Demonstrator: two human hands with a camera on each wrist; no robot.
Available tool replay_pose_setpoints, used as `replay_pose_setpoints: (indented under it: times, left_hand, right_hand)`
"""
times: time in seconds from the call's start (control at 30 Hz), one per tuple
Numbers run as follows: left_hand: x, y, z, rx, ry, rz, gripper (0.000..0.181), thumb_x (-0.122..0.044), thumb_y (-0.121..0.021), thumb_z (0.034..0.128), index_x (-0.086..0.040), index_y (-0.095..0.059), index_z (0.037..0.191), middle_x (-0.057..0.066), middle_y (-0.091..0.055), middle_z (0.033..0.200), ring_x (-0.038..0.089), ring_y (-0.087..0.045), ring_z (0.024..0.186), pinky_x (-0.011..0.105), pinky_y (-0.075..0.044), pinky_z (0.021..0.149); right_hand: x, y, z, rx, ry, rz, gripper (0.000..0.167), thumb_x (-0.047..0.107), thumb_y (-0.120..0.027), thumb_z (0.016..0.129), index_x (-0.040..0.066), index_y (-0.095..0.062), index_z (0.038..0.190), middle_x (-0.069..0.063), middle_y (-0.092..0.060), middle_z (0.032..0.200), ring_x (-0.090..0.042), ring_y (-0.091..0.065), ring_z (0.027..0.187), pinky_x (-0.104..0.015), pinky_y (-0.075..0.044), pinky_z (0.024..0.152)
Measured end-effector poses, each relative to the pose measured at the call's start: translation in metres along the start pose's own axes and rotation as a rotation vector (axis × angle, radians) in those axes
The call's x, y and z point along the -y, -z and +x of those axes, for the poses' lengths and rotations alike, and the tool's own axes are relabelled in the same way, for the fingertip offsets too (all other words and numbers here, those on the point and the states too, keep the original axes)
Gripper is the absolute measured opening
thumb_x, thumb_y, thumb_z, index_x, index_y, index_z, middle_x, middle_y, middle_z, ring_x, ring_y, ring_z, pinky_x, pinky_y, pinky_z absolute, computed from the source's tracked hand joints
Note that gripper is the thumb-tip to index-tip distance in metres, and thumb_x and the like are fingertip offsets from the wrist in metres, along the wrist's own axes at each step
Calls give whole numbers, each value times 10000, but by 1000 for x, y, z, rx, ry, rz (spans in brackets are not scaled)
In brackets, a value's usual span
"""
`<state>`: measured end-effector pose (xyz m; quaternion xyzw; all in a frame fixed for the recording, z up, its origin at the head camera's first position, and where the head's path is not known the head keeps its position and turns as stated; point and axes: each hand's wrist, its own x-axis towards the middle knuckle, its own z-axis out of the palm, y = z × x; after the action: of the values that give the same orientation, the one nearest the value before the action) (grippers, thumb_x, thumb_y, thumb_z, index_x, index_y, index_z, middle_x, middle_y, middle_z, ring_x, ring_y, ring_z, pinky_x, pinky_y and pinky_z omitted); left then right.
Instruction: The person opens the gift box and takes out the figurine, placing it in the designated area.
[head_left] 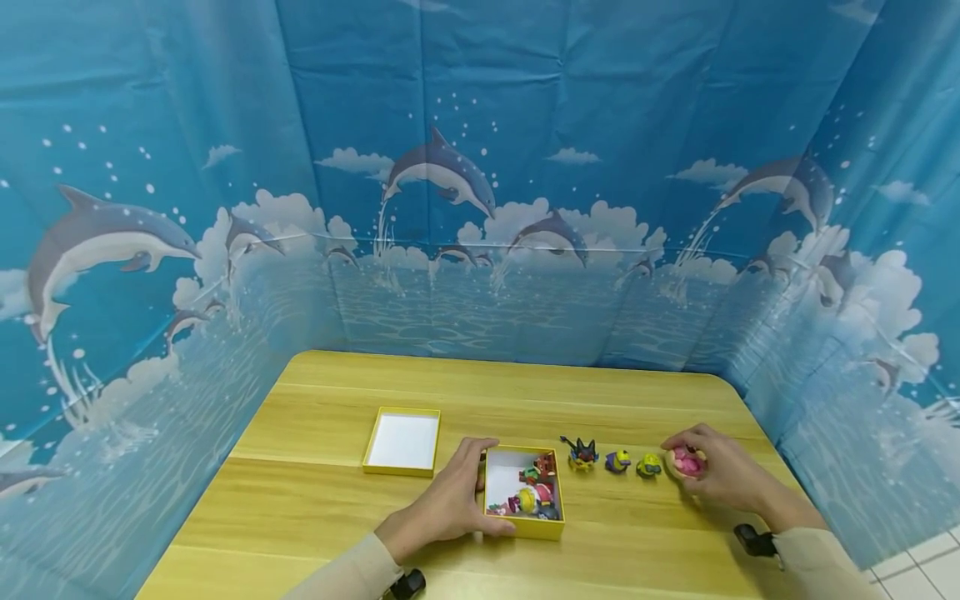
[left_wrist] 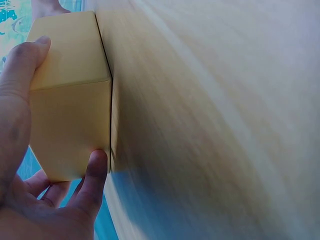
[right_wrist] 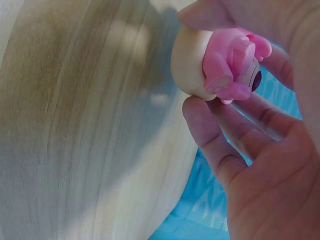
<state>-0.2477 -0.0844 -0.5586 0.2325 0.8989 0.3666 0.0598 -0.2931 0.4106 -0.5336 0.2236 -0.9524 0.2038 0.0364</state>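
Observation:
My left hand grips a yellow open-topped box by its left side, thumb on the near wall and fingers at the far corner. Inside the box lie several small toy figurines in red, yellow and other colours. At the right of the table my right hand holds a pink animal figurine with a round cream base between thumb and fingers. Its base is at or just above the tabletop; I cannot tell which. In the left wrist view, only the box's outer walls show.
Between the hands stand a black-eared figurine, a purple-and-yellow one and a yellow-green one in a row. A yellow-edged lid, white inside, lies left on the wooden table. A dolphin-print curtain hangs around the table.

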Motion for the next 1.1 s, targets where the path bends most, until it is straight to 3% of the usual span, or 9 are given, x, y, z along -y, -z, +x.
replay_pose_setpoints:
  times: [0.33,0.67,1.1]
  left_hand:
    - [-1,0,1,-7,-3,7,1321,-662,-1032,822,-134,-330,1808,117,-437,1780,340,-585,1563,547,-558,1285]
    - [-1,-1,1,-8,6,0,1307,-644,-1041,820,-143,-339,1803,117,-442,1772,342,-582,1569,558,-563,1274]
    - [2,-3,2,-16,-8,10,1322,-650,-1043,809,-131,-340,1802,123,-448,1768,353,-584,1568,553,-555,1287]
  right_hand:
    - [-5,-1,4,73,43,13,565,-43,-947,803,122,-819,1328,-172,-750,1358,-230,-734,1094,-244,-619,753]
    - [-10,-7,3,67,75,-4,621,-47,-958,843,88,-782,1423,-194,-757,1398,-229,-734,1091,-260,-603,766]
    - [-8,-7,2,77,50,11,607,-33,-951,883,80,-763,1449,-215,-741,1427,-191,-727,1097,-263,-609,795]
